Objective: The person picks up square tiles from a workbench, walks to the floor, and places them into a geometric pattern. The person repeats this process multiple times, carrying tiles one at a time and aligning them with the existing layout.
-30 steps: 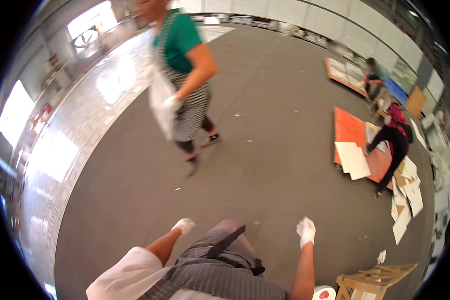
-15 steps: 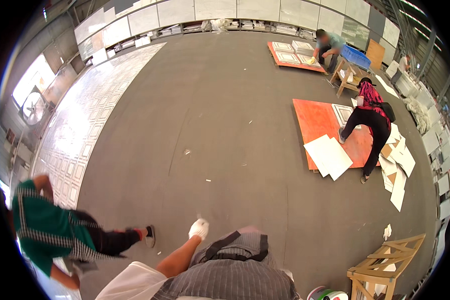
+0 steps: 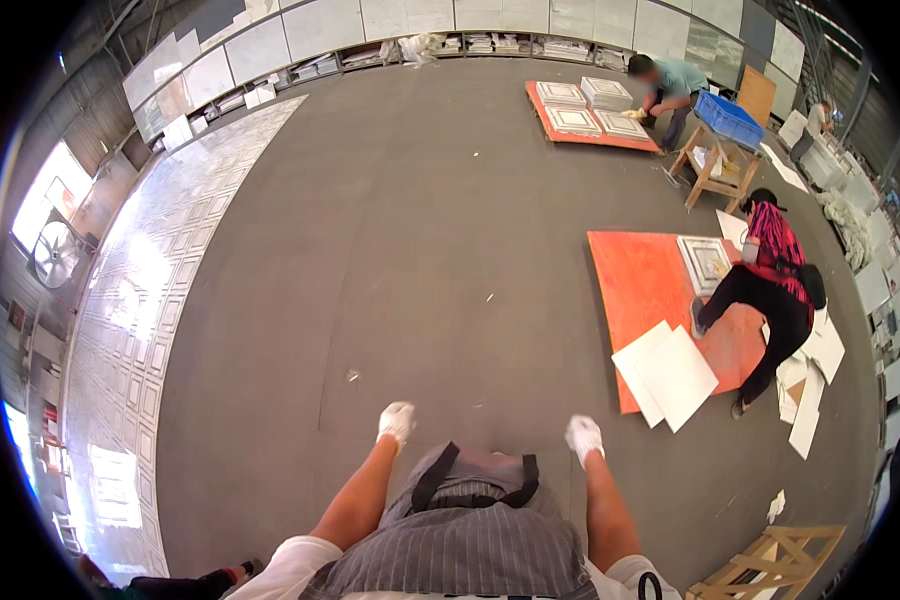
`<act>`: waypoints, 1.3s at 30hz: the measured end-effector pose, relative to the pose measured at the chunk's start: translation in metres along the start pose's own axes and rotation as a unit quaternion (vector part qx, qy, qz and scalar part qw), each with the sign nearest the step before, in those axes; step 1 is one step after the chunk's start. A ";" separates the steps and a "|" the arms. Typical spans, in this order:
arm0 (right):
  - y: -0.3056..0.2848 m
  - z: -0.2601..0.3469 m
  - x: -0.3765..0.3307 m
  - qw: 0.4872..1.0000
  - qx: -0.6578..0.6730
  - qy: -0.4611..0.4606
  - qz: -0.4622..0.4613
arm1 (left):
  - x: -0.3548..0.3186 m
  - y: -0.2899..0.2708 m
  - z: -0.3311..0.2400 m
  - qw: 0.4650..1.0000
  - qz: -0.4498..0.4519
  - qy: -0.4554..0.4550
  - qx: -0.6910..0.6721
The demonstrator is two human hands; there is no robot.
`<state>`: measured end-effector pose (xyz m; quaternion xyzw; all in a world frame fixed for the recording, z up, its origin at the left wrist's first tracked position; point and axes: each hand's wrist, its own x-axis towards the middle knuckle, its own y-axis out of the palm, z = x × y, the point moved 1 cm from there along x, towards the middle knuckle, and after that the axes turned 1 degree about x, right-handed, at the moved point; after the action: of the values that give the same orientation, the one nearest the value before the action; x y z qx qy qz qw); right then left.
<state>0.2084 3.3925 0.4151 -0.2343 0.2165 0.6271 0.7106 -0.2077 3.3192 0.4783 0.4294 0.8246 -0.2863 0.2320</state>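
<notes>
My left hand [image 3: 398, 423], in a white glove, hangs in front of me over the grey floor with its fingers curled in. My right hand [image 3: 584, 440], gloved in white as well, is at the same height on the other side of my striped grey apron [image 3: 450, 550]. Its fingers are also curled, and nothing shows in either hand. Neither hand touches anything. The closest thing to my right hand is a pair of overlapping white sheets [image 3: 676, 382] at the corner of an orange board [image 3: 635, 290].
A person [image 3: 782, 265] in black and pink bends over the orange board by a framed panel [image 3: 705, 262]. Another crouches [image 3: 675, 85] at a far pallet of stacked panels. A wooden crate [image 3: 770, 565] stands at lower right. Patterned tiles [image 3: 200, 250] run along the left.
I have moved forward, so the orange board and sheets appear closer. My right hand has come into view. The person in green has slipped back to the lower left edge.
</notes>
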 end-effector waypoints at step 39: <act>0.521 0.919 0.722 0.776 -0.244 -0.580 -0.027 | 0.862 0.223 -0.701 0.986 -0.128 -0.090 -0.051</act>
<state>-0.2098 4.5726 0.6807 0.0029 -0.4037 0.6567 0.6370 -0.5672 4.3903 0.3863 0.2804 0.8621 -0.3089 0.2876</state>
